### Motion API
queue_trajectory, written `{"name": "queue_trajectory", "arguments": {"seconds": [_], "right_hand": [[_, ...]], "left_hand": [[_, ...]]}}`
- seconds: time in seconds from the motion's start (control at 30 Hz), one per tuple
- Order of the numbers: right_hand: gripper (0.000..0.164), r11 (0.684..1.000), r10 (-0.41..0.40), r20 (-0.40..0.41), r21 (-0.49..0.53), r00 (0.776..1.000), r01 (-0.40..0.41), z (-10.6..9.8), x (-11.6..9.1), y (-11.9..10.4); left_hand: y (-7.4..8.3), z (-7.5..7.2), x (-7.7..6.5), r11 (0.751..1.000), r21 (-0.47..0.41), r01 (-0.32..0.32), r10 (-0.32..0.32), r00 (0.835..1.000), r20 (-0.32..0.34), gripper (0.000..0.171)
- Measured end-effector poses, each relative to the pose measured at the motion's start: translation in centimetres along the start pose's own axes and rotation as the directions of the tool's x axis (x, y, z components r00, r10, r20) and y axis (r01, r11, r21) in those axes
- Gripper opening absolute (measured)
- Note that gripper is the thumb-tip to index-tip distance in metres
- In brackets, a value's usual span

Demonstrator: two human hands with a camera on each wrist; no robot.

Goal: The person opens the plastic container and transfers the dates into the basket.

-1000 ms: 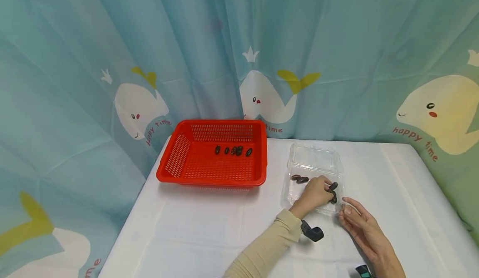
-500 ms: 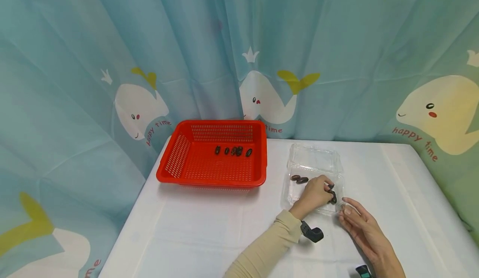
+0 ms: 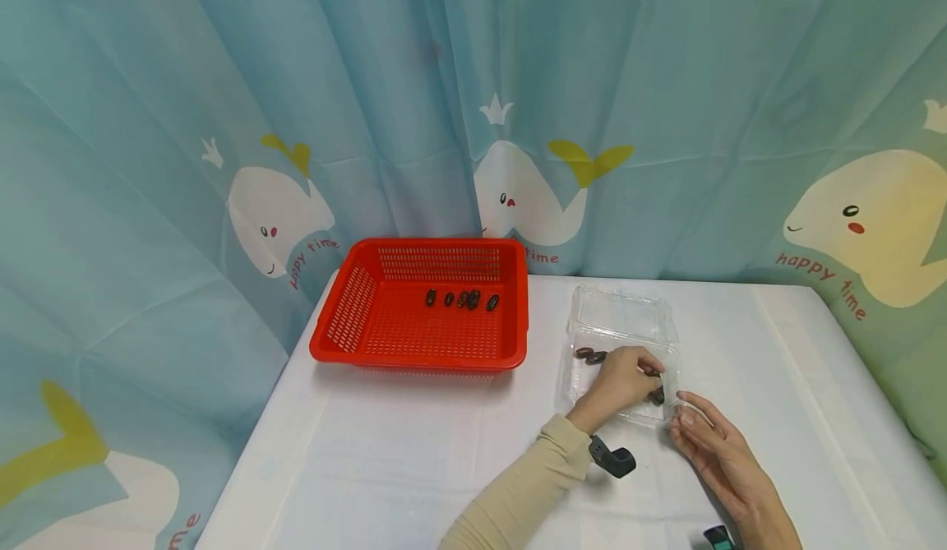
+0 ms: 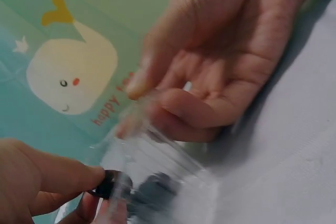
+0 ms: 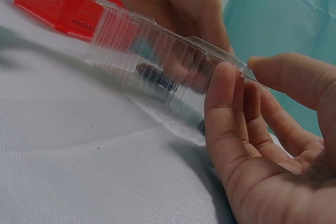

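In the head view, my left hand [image 3: 623, 379] reaches into a clear plastic clamshell box [image 3: 588, 381] whose lid stands open at the back. Its thumb and fingers pinch a dark brown date [image 4: 107, 183], best seen in the left wrist view. Another dark date [image 4: 157, 187] lies just beyond it, seen through the clear wall. Two more dates, one of them reddish brown [image 3: 584, 353], lie at the box's left side. My right hand [image 3: 721, 459] grips the box's near right corner, thumb on the rim and fingers against the outer wall.
A red plastic basket [image 3: 418, 361] stands to the left of the box, with several dates [image 3: 473, 299] toward its back right. A white cloth [image 3: 392, 468] covers the table. Behind it hangs a blue-green curtain [image 3: 414, 106] with whale prints.
The date that stuck up beside my left fingertips a second ago is now mostly covered by them. My left hand has shifted slightly; the right hand, box and basket have stayed in place.
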State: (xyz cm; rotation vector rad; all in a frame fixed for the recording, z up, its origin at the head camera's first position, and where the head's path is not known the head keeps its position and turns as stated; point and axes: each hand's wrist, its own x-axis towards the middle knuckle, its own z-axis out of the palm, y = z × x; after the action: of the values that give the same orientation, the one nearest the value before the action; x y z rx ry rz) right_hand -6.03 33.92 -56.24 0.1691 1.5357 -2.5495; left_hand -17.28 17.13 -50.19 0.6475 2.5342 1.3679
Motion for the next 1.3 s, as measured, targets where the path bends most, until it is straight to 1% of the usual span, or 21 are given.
{"name": "queue_trajectory", "arguments": {"seconds": [0.23, 0.33, 0.47, 0.6, 0.77, 0.87, 1.0, 1.1, 1.3], "right_hand": [[0.038, 1.0, -0.013, -0.004, 0.003, 1.0, 0.013, -0.1, 0.2, 0.1], [0.038, 1.0, -0.023, 0.011, 0.015, 1.0, 0.023, -0.1, 0.2, 0.1], [0.04, 0.999, -0.022, 0.034, 0.034, 0.999, 0.021, 0.0, 0.0, 0.1], [0.039, 1.0, -0.006, 0.018, 0.018, 1.0, 0.006, 0.1, -0.1, 0.0], [0.037, 1.0, 0.016, -0.011, -0.002, 1.0, -0.016, 0.2, 0.1, -0.2], [0.037, 1.0, 0.022, -0.024, -0.018, 0.999, -0.022, 0.1, 0.2, -0.3], [0.037, 1.0, 0.02, -0.037, -0.016, 0.999, -0.021, 0.0, 0.3, -0.2], [0.036, 1.0, 0.023, -0.046, -0.014, 0.999, -0.024, 0.0, 0.4, -0.2], [0.036, 1.0, 0.027, -0.051, 0.0, 0.998, -0.027, 0.1, 0.4, -0.3]], "left_hand": [[1.2, -1.5, -0.2, 0.995, -0.098, 0.012, -0.01, 1.0, 0.026, 0.016], [1.8, -2.0, -0.3, 0.99, -0.144, 0.01, -0.005, 0.999, 0.033, 0.017], [2.4, -2.6, -0.5, 0.983, -0.182, 0.004, 0.004, 0.999, 0.046, 0.017], [2.9, -3.3, -0.6, 0.984, -0.175, -0.033, 0.041, 0.998, 0.045, 0.015], [3.6, -4.6, -0.8, 0.987, -0.147, -0.07, 0.075, 0.997, 0.033, 0.014], [3.9, -5.4, -0.9, 0.992, -0.103, -0.077, 0.08, 0.997, 0.022, 0.013], [4.1, -6.6, -0.9, 0.991, -0.064, -0.115, 0.117, 0.993, 0.031, 0.013], [4.0, -7.4, -0.9, 0.987, -0.08, -0.142, 0.147, 0.987, 0.057, 0.014], [3.9, -9.2, -1.0, 0.983, -0.113, -0.145, 0.155, 0.984, 0.091, 0.014]]}}
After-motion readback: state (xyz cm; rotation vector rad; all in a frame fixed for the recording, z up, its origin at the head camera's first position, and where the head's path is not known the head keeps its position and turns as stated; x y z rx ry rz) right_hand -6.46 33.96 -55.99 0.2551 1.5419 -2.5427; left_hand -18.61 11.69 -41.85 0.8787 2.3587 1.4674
